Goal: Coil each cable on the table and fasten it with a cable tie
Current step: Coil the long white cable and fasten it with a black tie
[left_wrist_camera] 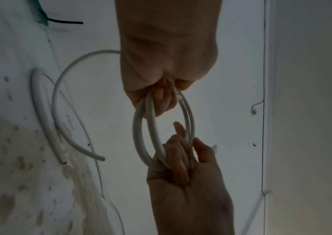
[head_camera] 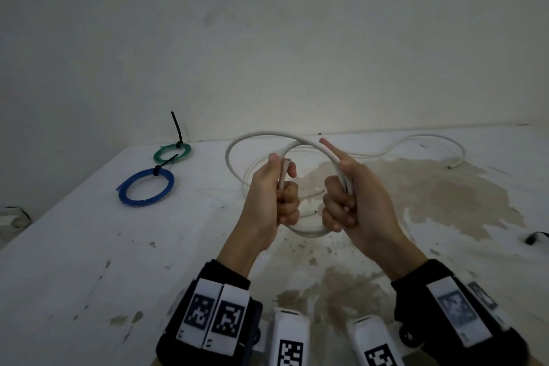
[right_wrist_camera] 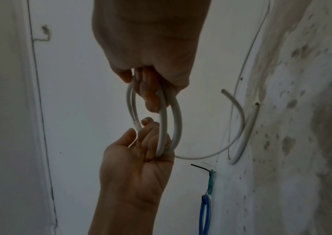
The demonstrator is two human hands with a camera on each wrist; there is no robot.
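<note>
Both hands hold a small white cable coil (head_camera: 309, 233) upright above the white table (head_camera: 89, 246). My left hand (head_camera: 282, 187) grips the coil's left side with curled fingers. Gripping the right side is my right hand (head_camera: 341, 196), its index finger (head_camera: 329, 147) stretched along the cable. The left wrist view shows the coil (left_wrist_camera: 140, 135) as a two-turn oval between the left hand (left_wrist_camera: 161, 97) above and the right hand (left_wrist_camera: 181, 157) below. In the right wrist view the coil (right_wrist_camera: 175, 120) hangs between the right hand (right_wrist_camera: 151, 90) and the left hand (right_wrist_camera: 151, 143).
A green coil (head_camera: 172, 151) and a blue coil (head_camera: 147, 190), each bound with a black tie, lie at the far left. A loose thick white cable (head_camera: 246, 175) lies behind the hands, a thin one (head_camera: 430, 136) far right. A small black object (head_camera: 536, 237) sits at the right edge.
</note>
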